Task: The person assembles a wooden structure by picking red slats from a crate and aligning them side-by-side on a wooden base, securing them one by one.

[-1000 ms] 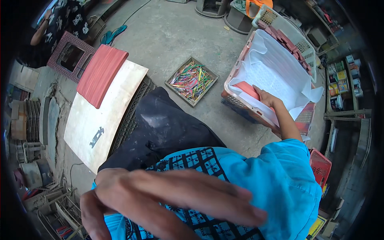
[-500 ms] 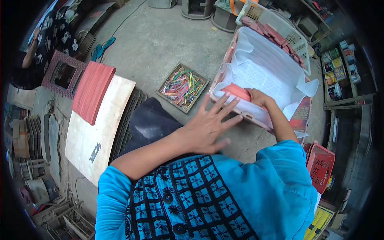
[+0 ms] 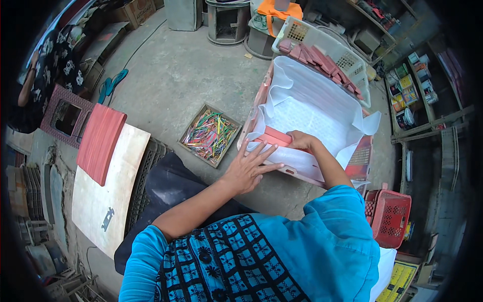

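Observation:
My right hand (image 3: 302,142) reaches into a pink crate (image 3: 245,132) lined with a white sheet (image 3: 302,108). Its fingers are closed on the right end of a flat pink bar (image 3: 275,135) along the crate's near side; the fingertips are partly hidden. My left hand (image 3: 247,172) is open, fingers spread over the crate's near left corner, and its fingertips appear to touch the liner at the rim. A stack of long pink bars (image 3: 102,144) lies to the left on a pale board (image 3: 108,201).
A wooden tray of colourful thin sticks (image 3: 211,136) sits on the floor. Behind the crate stands a white basket of pink pieces (image 3: 322,60). A red basket (image 3: 392,216) is at the right, near shelves of cans (image 3: 407,90). Another person (image 3: 48,75) is at far left.
My left hand has come down from above the crate's corner onto its rim. The right hand stays at the pink bar inside. The whole view has shifted a little.

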A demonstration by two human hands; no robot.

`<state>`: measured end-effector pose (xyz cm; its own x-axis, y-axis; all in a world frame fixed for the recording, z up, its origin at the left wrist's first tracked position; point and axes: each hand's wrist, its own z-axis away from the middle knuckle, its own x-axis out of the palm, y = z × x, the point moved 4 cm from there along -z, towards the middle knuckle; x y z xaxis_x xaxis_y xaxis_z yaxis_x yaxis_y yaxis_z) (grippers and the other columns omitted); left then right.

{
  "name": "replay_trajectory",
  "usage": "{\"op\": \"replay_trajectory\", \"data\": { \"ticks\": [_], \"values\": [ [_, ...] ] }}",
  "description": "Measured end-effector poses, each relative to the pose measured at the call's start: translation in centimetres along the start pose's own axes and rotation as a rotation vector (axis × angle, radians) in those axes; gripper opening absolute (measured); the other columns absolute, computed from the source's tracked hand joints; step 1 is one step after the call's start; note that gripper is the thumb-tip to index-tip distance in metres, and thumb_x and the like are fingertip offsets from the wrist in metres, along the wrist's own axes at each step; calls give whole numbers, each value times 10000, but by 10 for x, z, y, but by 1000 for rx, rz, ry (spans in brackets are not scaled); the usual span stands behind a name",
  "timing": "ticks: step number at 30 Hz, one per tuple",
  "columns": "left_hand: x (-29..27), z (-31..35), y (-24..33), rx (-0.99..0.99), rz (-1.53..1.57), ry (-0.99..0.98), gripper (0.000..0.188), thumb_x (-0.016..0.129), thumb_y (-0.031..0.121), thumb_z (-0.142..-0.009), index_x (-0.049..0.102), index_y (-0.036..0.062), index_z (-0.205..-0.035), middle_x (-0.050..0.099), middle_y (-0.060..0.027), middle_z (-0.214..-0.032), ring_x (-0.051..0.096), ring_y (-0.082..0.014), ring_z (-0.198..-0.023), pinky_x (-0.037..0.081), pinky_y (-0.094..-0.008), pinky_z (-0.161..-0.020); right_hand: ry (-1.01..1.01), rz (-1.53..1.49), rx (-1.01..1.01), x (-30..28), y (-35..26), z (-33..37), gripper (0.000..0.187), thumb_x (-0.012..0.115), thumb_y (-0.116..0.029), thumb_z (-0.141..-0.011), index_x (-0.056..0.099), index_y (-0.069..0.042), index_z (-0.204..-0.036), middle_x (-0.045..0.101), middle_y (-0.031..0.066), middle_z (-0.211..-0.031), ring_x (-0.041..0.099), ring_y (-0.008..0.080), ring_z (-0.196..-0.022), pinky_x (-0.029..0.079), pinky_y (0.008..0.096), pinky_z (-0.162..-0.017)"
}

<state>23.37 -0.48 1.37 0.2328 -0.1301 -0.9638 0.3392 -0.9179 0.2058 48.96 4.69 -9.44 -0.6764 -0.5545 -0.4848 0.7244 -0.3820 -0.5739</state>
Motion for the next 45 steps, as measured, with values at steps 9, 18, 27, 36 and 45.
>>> {"op": "replay_trajectory", "data": {
  "ticks": [9, 18, 27, 36, 45],
  "values": [
    [-1, -5, 0, -8, -53, -38, 749, 606, 297, -725, 238, 413, -1367, 146, -81, -1468, 169, -294, -1342, 99, -583, -1042, -50, -157, 12, -8, -13, 1, 464, 764, -122, -605, 624, -1, -1031, 650, 86, -898, 611, 159, -769, 494, 307, -709],
    [7, 5, -5, -112, -48, -15, 757, 593, 294, -717, 223, 433, -1362, 136, -48, -1474, 156, -251, -1347, 46, -566, -1059, -221, -136, -44, -8, -20, 6, 552, 752, -270, -620, 599, -22, -1088, 635, 80, -975, 604, 167, -842, 486, 313, -754],
    [28, 14, -3, 54, -41, 211, 817, 580, 238, -638, 250, 370, -1374, 160, -121, -1462, 137, -277, -1355, 22, -576, -1057, -161, -159, -20, -10, -41, 21, 489, 734, -139, -645, 562, 20, -1074, 622, 86, -938, 603, 168, -793, 497, 311, -691],
    [-21, 41, -15, -120, 433, 491, 774, 507, 104, -690, 215, 162, -1404, 123, -169, -1459, 120, -323, -1352, 102, -530, -1073, 274, -174, -140, -101, -112, 104, 467, 729, -110, -635, 532, 28, -1036, 600, 74, -861, 588, 177, -711, 495, 310, -661],
    [-72, 125, -49, -490, 1917, 1207, 579, 415, 353, -872, 308, 7, -1323, 414, -156, -1294, 405, -246, -1203, 313, -353, -1007, 10, -9, -625, 98, -366, 98, 406, 725, -251, -702, 584, 10, -980, 637, 93, -852, 617, 170, -738, 490, 292, -642]
  ]
}}
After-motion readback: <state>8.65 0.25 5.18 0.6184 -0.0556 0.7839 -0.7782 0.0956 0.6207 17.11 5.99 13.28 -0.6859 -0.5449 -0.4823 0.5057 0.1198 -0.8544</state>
